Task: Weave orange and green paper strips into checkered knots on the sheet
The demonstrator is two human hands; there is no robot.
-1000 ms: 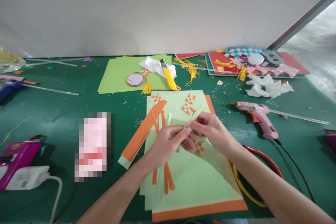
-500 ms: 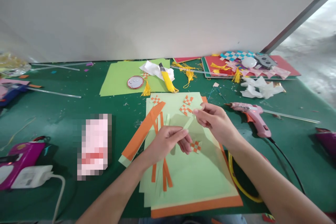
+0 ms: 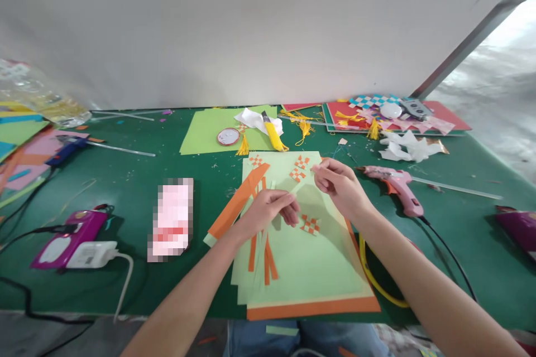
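A narrow pale green paper strip slants between my two hands, faint against the pale green sheets below. My left hand pinches its lower end between thumb and forefinger, the other fingers curled. At the upper end, the fingertips of my right hand are closed in a pinch on the strip. A woven orange-and-green paper piece lies below my hands. Similar small checkered pieces lie beyond them. Left of my left hand are a wide orange paper strip and several thin orange strips.
A pink glue gun with its cord lies right of my right arm. Beyond the sheets are a yellow cutter knife, a round white disc and yellow tassels. A purple power strip with a white plug lies at left.
The head view has shifted, showing more of the table's left side and front edge. My hands keep nearly the same pose, the strip still between them.
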